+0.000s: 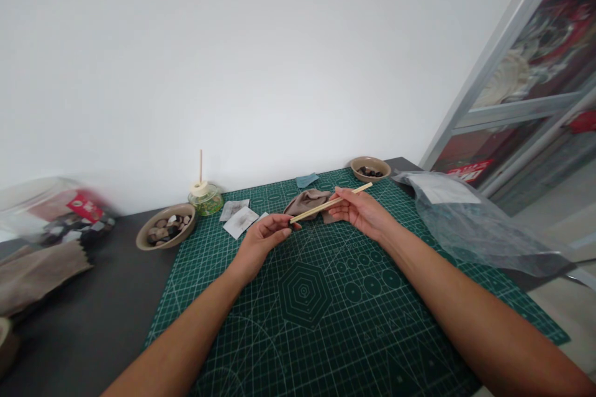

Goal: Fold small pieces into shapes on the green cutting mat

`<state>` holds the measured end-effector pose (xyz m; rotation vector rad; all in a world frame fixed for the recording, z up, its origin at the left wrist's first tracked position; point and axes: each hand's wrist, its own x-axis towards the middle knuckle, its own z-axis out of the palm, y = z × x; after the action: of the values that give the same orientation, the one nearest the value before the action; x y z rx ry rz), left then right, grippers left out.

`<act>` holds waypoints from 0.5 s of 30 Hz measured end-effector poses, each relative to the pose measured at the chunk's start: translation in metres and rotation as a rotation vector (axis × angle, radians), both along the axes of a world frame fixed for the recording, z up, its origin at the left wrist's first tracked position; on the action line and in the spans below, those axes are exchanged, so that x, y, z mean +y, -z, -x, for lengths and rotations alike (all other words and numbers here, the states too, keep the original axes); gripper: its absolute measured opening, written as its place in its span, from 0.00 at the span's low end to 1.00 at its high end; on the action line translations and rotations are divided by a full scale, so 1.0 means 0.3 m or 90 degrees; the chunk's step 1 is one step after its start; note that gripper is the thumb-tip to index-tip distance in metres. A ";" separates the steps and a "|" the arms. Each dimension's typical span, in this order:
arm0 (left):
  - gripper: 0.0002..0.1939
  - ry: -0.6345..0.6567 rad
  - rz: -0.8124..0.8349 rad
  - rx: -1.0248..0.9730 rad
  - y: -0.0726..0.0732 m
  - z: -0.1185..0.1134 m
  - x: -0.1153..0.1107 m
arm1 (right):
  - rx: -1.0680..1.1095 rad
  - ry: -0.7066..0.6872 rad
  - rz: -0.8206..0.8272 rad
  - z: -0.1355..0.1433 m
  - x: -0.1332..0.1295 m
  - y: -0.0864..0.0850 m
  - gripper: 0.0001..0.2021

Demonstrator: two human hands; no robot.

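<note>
My right hand grips a pair of pale wooden chopsticks, which slant down to the left over the green cutting mat. At their lower tips, my left hand is closed, thumb and fingers brought together around something small and dark that I cannot make out. Behind the chopsticks lies a crumpled brown cloth. Two white square packets, one of them a packet with a grey smudge, rest on the mat left of the cloth.
Stones fill a bowl at the left; another bowl holds dark stones at the back right. A green glass jar with a stick stands by the wall. Clear plastic lies right, brown cloth left, and a blue piece behind.
</note>
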<state>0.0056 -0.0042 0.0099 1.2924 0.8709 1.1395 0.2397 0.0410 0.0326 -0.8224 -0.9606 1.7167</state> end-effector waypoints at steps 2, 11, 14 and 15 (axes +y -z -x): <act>0.12 -0.004 0.005 -0.019 0.003 0.002 0.001 | 0.003 0.012 0.002 -0.001 -0.001 -0.002 0.12; 0.13 -0.013 -0.003 -0.010 0.002 0.001 0.000 | 0.007 0.009 -0.010 -0.004 -0.003 -0.004 0.11; 0.12 -0.006 -0.012 0.005 -0.002 -0.001 -0.001 | -0.003 -0.010 -0.015 0.000 -0.007 -0.004 0.11; 0.11 -0.004 -0.014 0.006 -0.003 -0.001 -0.002 | -0.005 -0.014 -0.016 0.001 -0.008 -0.004 0.11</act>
<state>0.0059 -0.0048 0.0107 1.3147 0.8728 1.1509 0.2393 0.0387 0.0337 -0.8043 -0.9982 1.7182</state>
